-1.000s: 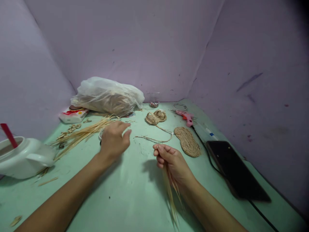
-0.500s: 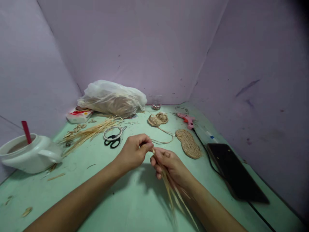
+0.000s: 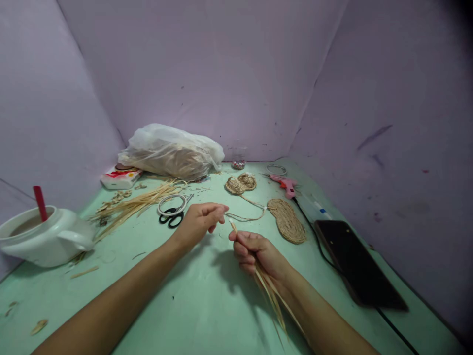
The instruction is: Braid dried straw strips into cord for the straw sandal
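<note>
**Right hand (image 3: 256, 251) pinches a bunch of straw strips (image 3: 274, 298) above a crowded green table (image 3: 199, 310)**

The strips are in the centre-right of the frame, their pale tip poking up past the right thumb and forefinger, their loose ends hanging toward the bottom edge. The left hand (image 3: 203, 222), in the middle, has its fingers bent and thumb close to them; whether it pinches anything, I cannot tell.

Just beyond the fingertips lies a thin cord (image 3: 251, 218), running to a flat woven sole (image 3: 287, 220) right of centre and a smaller woven piece (image 3: 241, 183) above. Left of the left hand, a wire ring (image 3: 162, 205) lies over black scissors (image 3: 171, 221), beside a straw heap (image 3: 142, 203).

A white pot (image 3: 61, 244) holding a red stick (image 3: 40, 202) stands at far left. Upper left are a tissue pack (image 3: 121, 179) and a bulging plastic bag (image 3: 172, 155); upper centre, a bead jar (image 3: 238, 163). At right, a pink glue gun (image 3: 284, 185) trails its cable (image 3: 305, 217) under a dark phone (image 3: 360, 266).

Scuffed lilac walls (image 3: 221, 64) enclose the table, which is littered with scraps.
</note>
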### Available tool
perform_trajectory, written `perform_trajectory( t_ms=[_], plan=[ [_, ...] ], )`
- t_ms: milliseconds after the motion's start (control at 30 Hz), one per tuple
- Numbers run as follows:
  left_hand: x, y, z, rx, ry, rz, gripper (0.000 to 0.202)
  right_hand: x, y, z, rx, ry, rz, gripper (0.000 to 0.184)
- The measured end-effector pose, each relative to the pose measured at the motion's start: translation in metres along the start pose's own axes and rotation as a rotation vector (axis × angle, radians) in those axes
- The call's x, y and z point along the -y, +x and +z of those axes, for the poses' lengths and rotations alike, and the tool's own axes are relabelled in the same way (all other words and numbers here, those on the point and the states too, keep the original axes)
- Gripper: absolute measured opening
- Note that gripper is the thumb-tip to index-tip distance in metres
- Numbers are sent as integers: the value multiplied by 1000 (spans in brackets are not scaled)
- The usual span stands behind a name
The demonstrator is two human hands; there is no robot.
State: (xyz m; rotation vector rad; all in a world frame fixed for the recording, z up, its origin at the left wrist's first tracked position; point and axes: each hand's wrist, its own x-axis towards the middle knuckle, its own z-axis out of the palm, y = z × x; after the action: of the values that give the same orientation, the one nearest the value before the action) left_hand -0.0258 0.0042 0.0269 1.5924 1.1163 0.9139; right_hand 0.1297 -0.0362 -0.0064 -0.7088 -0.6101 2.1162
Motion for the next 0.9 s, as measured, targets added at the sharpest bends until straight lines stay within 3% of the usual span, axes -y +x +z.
perform_trajectory(
  t_ms=[133, 333, 567, 733, 900],
  plan=[
    [7, 2, 0, 95, -138, -95, 20, -2, 0, 1, 41, 43, 74, 10],
    [8, -1, 4, 157, -118, -47, 19, -5, 1, 2, 89, 71, 115, 11],
    [7, -5, 15, -166, 23, 23, 21, -12, 0, 4, 73, 5, 93, 11],
    [14, 3, 0, -352, -27, 69, 19, -17, -4, 10, 84, -50, 103, 11],
    [16, 13, -14, -415, -103, 97, 17, -20, -5, 14, 53, -172, 31, 17]
  ],
)
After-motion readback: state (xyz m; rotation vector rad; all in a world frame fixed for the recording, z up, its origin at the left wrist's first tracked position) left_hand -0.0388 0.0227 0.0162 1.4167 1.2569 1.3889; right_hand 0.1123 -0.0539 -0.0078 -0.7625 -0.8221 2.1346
